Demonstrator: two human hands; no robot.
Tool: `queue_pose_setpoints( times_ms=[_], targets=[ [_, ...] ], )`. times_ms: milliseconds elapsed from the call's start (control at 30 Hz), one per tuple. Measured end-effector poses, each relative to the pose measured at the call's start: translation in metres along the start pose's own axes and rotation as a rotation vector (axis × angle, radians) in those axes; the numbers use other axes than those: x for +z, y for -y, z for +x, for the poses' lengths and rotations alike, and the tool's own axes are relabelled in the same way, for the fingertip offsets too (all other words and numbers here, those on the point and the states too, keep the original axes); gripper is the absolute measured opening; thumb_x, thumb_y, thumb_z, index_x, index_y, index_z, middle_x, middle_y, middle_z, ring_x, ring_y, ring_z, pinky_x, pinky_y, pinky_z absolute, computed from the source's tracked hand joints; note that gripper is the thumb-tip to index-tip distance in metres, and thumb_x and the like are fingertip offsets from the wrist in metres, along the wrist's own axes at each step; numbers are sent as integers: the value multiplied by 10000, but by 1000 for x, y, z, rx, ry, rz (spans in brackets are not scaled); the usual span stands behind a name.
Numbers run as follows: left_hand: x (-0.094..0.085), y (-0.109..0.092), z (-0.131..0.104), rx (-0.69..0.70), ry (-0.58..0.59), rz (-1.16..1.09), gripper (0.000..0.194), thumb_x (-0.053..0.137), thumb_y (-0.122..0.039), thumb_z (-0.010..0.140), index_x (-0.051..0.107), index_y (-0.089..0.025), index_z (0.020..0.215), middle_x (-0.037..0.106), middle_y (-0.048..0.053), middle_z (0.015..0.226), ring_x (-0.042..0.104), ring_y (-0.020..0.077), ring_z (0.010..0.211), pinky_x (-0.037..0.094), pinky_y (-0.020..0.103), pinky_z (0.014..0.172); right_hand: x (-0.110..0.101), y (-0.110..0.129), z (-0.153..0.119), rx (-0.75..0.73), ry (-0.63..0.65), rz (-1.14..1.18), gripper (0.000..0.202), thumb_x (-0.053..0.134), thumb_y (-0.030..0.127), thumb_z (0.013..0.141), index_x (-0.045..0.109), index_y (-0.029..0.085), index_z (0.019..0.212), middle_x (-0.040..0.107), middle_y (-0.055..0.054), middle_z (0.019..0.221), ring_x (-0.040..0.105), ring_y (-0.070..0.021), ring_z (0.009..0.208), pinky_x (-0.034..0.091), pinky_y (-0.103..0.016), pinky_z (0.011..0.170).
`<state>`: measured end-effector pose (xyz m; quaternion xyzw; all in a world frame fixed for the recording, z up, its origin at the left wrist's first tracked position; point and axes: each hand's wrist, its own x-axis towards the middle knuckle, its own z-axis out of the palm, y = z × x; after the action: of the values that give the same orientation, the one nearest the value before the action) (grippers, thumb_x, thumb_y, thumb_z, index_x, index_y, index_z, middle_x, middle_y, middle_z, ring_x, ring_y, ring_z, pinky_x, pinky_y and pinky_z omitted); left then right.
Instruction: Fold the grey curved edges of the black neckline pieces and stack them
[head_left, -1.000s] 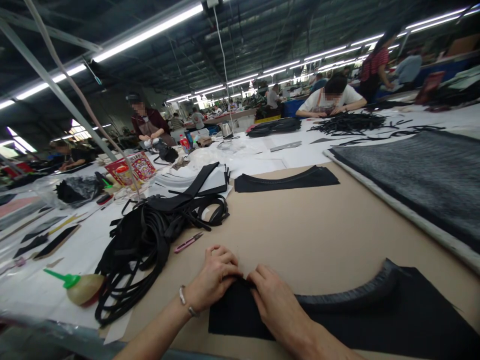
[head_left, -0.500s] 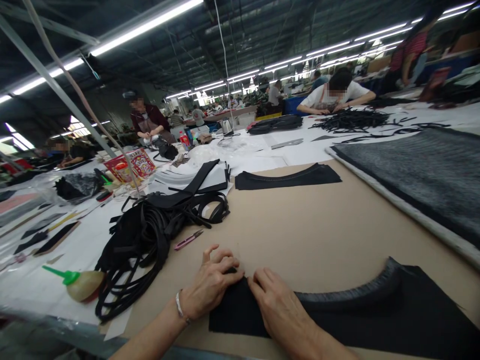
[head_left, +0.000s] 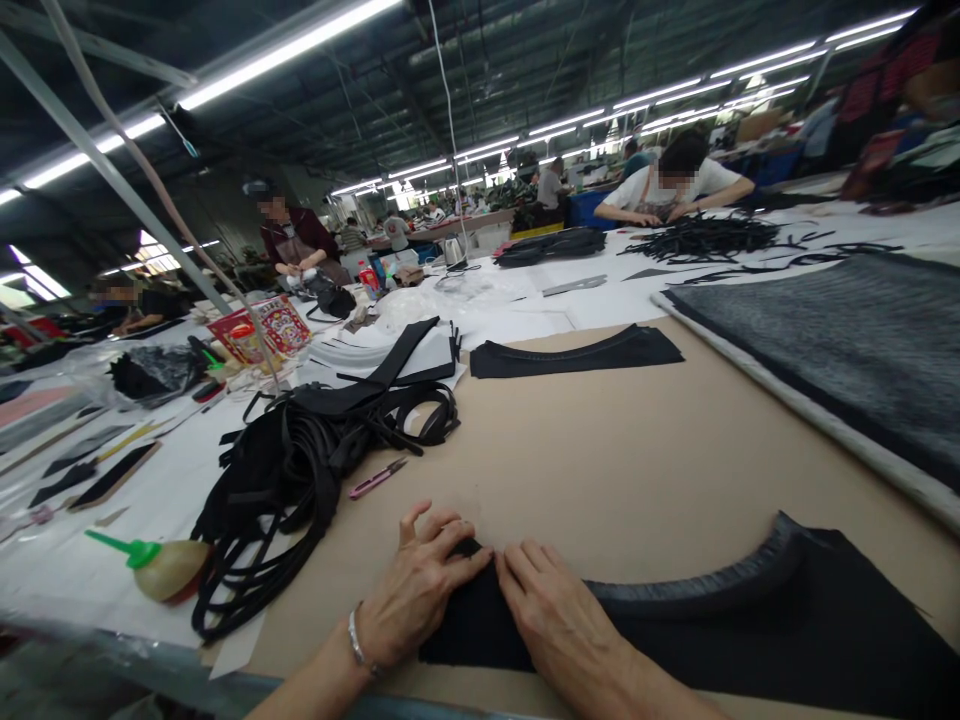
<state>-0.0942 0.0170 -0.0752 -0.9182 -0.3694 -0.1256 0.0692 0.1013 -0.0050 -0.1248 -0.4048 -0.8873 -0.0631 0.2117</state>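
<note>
A black fabric piece (head_left: pixel 720 650) lies along the near edge of the work surface, its curved far edge turned over into a raised grey-black fold. At its left end my left hand (head_left: pixel 424 580), with a bracelet at the wrist, pinches the edge between thumb and forefinger, the other fingers curled above. Close beside it, my right hand (head_left: pixel 555 605) presses on the same edge, fingers held together and fingertips almost meeting the left thumb. The bit of edge between and under the fingers is mostly hidden. A similar black piece (head_left: pixel 577 357) with a finished-looking curved fold lies farther back.
Left of my hands are pink thread snips (head_left: pixel 376 479), a heap of black strips (head_left: pixel 300 470) and a squeeze bottle (head_left: pixel 169 570) with a green nozzle. A thick dark grey sheet (head_left: pixel 832 340) lies right. Co-workers sit and stand across the table, one by loose black strips (head_left: pixel 701 240).
My left hand and forearm have shifted slightly right, with the fingers curling differently over the edge. My right hand stays almost in place. The fabric lies nearly as before.
</note>
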Motion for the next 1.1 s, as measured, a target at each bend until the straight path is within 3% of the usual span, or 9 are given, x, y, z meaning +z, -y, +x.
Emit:
queue_pose_setpoints(
  times_ms=[200,367,533,767,967,1100],
  targets=[
    [-3,-7,-9,-173,-78,-124,409,391,-63,870,631,-286,1116,633,19,1009,522,174,986,286,403,968,-7,-5,4,38,88,67,349,519,16,723,620,99,1046,592,-92,935,504,-219,833,387,-342,781],
    [3,-10,-20,-231,-85,-154,471,379,-47,871,576,-285,1227,646,24,1044,525,186,1008,310,405,956,-13,-6,7,96,158,154,451,466,1,718,590,121,1134,586,-87,1000,489,-221,900,348,-346,851],
    [6,-11,-23,-238,-37,-148,507,390,-40,854,547,-289,1267,636,33,1094,524,195,1039,310,413,962,-20,-4,20,158,243,271,485,440,33,767,546,155,1224,571,-88,1073,476,-223,949,333,-334,844],
    [8,-9,-26,-216,-25,-105,535,408,-11,816,540,-268,1267,601,19,1225,485,186,1145,290,383,1002,-19,-4,34,210,260,351,417,399,38,808,587,230,1127,568,-55,1023,483,-202,941,312,-327,808],
    [11,-9,-29,-197,-21,-69,545,404,-4,810,524,-246,1284,610,22,1222,479,185,1166,284,381,1021,-19,-7,35,180,271,371,508,400,13,785,563,280,1186,556,-30,1034,470,-179,918,303,-306,789],
    [10,-10,-30,-210,-20,-64,585,401,1,814,481,-271,1325,608,10,1223,480,175,1172,292,382,1021,-22,-8,37,91,287,285,469,430,52,799,540,243,1213,562,-46,1057,457,-202,922,292,-337,798]
  ],
)
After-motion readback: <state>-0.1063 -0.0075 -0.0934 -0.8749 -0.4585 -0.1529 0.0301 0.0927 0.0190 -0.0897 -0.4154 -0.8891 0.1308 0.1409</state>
